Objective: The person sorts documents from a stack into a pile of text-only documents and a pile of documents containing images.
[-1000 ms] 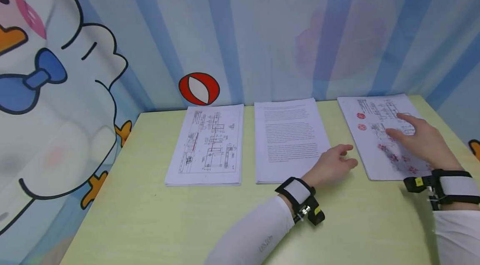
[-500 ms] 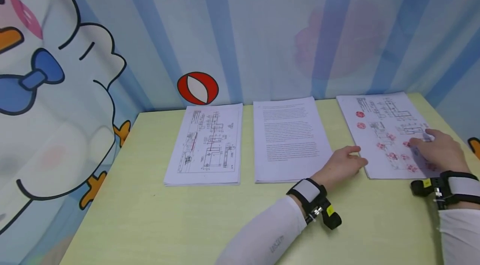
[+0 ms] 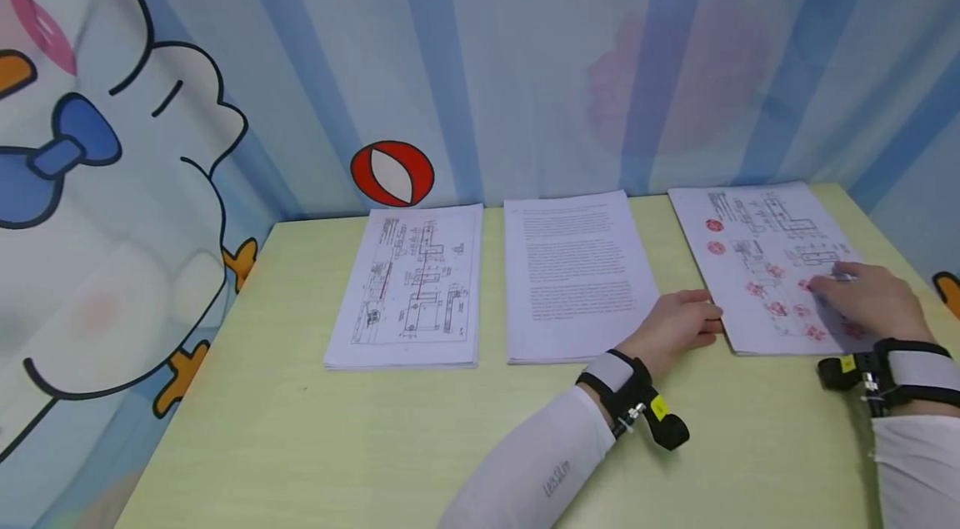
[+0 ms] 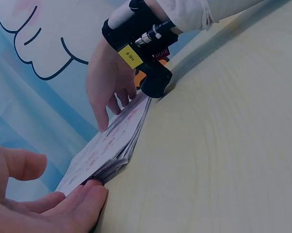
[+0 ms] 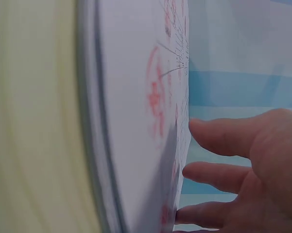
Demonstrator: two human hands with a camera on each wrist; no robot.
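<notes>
A stack of papers (image 3: 750, 262) with line drawings and red round stamps lies at the right of the table. At its left edge is my left hand (image 3: 675, 329); in the left wrist view the fingers (image 4: 82, 204) touch the sheets' edge, with the thumb (image 4: 26, 165) raised apart from them. My right hand (image 3: 877, 300) is over the stack's lower right part. In the right wrist view its fingers (image 5: 209, 213) are extended, fingertips at the top sheet, and nothing is gripped. The right hand partly hides the drawings.
Left of this stack lies a stack of printed text pages (image 3: 581, 279), and farther left a stack with a technical drawing (image 3: 412, 296). All rest on a pale yellow-green table (image 3: 300, 446). A blue striped curtain (image 3: 525, 54) with cartoon figures stands behind.
My right hand has moved from the upper part of the right stack down toward its lower right side. The left hand has shifted right and now touches the stack's left edge.
</notes>
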